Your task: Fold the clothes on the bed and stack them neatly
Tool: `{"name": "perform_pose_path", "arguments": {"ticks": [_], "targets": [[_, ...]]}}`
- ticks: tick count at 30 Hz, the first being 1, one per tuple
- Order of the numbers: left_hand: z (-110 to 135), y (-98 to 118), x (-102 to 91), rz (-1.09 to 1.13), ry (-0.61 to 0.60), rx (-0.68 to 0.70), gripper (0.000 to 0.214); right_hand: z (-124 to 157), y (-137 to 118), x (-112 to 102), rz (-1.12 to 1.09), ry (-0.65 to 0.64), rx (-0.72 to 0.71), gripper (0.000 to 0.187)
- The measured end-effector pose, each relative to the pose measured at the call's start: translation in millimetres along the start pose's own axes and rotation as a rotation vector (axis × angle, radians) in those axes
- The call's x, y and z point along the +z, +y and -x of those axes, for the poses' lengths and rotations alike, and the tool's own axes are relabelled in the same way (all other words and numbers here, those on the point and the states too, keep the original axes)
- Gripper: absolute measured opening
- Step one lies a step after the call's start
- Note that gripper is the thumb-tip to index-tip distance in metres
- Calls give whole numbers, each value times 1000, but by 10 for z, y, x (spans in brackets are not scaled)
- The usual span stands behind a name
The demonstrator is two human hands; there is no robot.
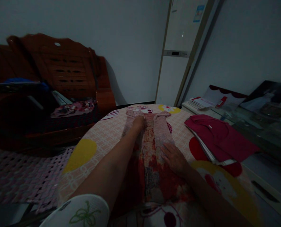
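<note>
A pinkish-grey patterned garment, dark red and grey toward its near end, lies spread lengthwise on the round table in front of me. Both its sides look turned inward, leaving a strip between them. Near its far end my left hand has its fingers closed at the left side of the cloth; the fingertips are hard to make out. My right hand rests flat on the garment's right part, fingers spread. The tablecloth beneath has a lattice print with yellow and red patches.
A folded magenta garment lies at the right of the table. Beyond it stands a glass-topped cabinet with papers and a picture. A wooden bench holding clothes is at the left, a woven seat nearer. A tall white appliance stands behind.
</note>
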State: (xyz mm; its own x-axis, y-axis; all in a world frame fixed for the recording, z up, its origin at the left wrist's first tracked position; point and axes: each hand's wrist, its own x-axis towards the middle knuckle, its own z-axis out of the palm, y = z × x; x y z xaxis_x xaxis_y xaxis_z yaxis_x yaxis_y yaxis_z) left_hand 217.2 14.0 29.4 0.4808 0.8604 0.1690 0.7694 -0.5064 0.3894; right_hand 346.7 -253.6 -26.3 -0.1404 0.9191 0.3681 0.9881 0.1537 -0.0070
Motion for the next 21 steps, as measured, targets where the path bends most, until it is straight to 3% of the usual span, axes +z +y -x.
{"name": "perform_pose_path", "arguments": {"ticks": [6, 11, 16, 21], "targets": [[137, -171, -254, 27, -6, 111, 35, -25, -32, -64, 1, -44, 16, 40], [555, -199, -490, 17, -81, 105, 24, -37, -34, -96, -21, -44, -1, 40], [1153, -45, -455, -176, -230, 161, 34, -30, -15, -67, -26, -27, -10, 40], [1413, 48, -352, -317, -191, 110, 43, -24, 6, -32, -68, -9, -2, 41]]}}
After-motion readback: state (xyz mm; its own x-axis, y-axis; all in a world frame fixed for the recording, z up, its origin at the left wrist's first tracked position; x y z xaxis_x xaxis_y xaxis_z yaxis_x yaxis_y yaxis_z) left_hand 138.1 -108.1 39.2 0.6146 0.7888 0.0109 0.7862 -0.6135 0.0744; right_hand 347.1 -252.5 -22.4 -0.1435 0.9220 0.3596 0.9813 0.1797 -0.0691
